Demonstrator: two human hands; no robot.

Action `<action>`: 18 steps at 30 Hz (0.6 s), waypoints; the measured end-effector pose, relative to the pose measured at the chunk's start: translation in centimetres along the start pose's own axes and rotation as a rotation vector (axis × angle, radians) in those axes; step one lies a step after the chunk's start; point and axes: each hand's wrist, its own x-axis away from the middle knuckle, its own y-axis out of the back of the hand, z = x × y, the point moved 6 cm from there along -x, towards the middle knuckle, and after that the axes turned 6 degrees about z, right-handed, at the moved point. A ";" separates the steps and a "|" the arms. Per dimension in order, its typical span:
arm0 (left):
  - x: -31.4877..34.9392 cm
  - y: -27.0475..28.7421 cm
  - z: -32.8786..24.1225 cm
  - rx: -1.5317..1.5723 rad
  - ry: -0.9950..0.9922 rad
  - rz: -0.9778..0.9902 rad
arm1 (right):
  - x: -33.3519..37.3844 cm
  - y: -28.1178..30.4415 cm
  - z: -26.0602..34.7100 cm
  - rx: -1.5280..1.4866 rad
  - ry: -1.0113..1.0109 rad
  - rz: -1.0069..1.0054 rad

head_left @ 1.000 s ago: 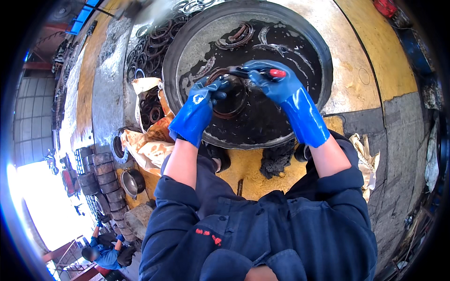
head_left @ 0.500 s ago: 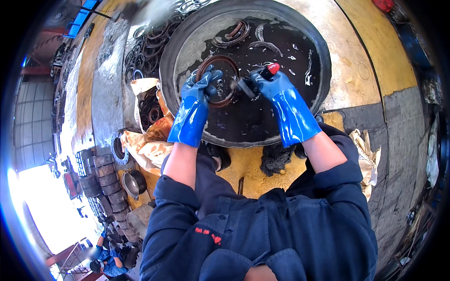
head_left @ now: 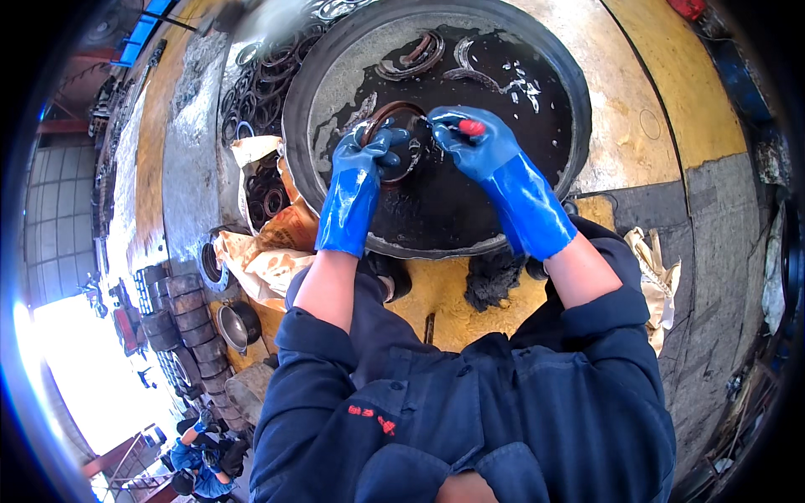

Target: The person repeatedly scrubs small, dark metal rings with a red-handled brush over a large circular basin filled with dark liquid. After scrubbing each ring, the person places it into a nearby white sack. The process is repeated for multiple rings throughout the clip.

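Observation:
Over a wide round metal pan [head_left: 575, 92] of dark liquid, I work in long blue rubber gloves. My left hand [head_left: 362, 155] is closed on the left side of a brown ring [head_left: 384, 113], which stands tilted above the liquid. In my right hand [head_left: 478, 142] is a tool whose red handle end [head_left: 471, 127] shows in the fist. Its working end is hidden behind the fingers, close to the right edge of the ring. More rings [head_left: 412, 60] lie in the liquid at the far side, with a curved piece [head_left: 474, 75] beside them.
Many dark rings [head_left: 264, 88] are heaped left of the pan. An opened paper sack [head_left: 268, 260] with rings inside stands nearer, beside a small metal bowl [head_left: 238, 325] and stacked cylindrical parts [head_left: 191, 323]. A dark rag [head_left: 490, 281] lies before the pan. Another person [head_left: 201, 461] is at lower left.
My right hand has moved slightly left and away from me, turning so that the tool's dark head is no longer visible. The ring has tilted in my left hand, which shifted slightly right.

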 end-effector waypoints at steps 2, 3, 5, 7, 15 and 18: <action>0.0 -0.4 0.0 -0.021 -0.002 0.015 | -0.1 0.7 2.2 0.284 0.243 -0.033; -0.1 -0.5 0.0 -0.017 -0.011 0.037 | 0.0 0.5 1.8 0.341 0.206 -0.021; -0.4 -0.5 0.1 -0.009 -0.029 0.079 | 0.7 0.1 -0.1 0.357 -0.086 0.034; -0.3 -0.6 0.1 -0.025 -0.054 0.072 | 1.0 -0.7 -2.0 0.053 -0.411 0.157; 0.0 -1.3 0.0 -0.053 -0.092 0.140 | 2.8 -3.1 -4.6 -0.665 -0.860 0.161; 0.2 -1.3 -0.5 -0.048 -0.109 0.142 | 2.9 -3.7 -4.6 -0.860 -0.849 0.135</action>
